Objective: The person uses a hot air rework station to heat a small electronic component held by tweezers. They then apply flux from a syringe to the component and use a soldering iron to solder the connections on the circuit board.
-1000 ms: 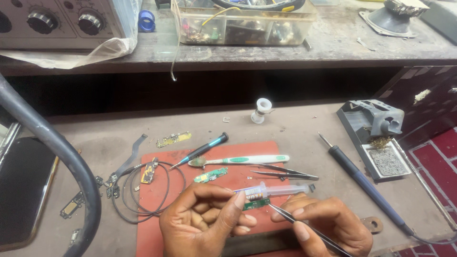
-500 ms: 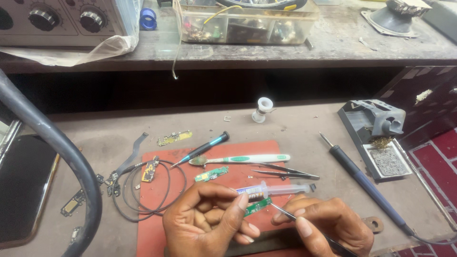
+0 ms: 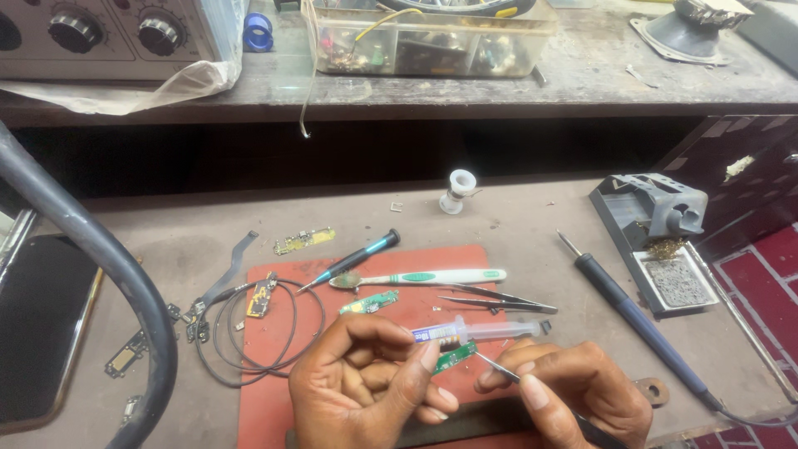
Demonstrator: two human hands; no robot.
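Since a second ago the left hand [image 3: 366, 378] has crept a little rightward and lower along with the small green circuit board [image 3: 454, 357] it pinches, while the metal probe [image 3: 497, 367] in the right hand has drawn closer to the board's edge. Going left to right: a coiled black cable [image 3: 274, 333] lies half on the red mat [image 3: 266, 399], then the left hand, its grip closed with thumb and forefinger on the board, just under a clear syringe [image 3: 482, 333] resting on the mat. Next comes the right hand [image 3: 573, 395], fingers shut around the thin probe like a pen, tip almost touching the board. Beyond, tweezers [image 3: 499, 301] and a white toothbrush [image 3: 424, 278] lie on the mat, a soldering iron [image 3: 632, 320] on the worktop [image 3: 515, 216]. To my eye this is fine work on the board, held above the mat; the next move wants a steady left hold and a light, exact touch of the tip.
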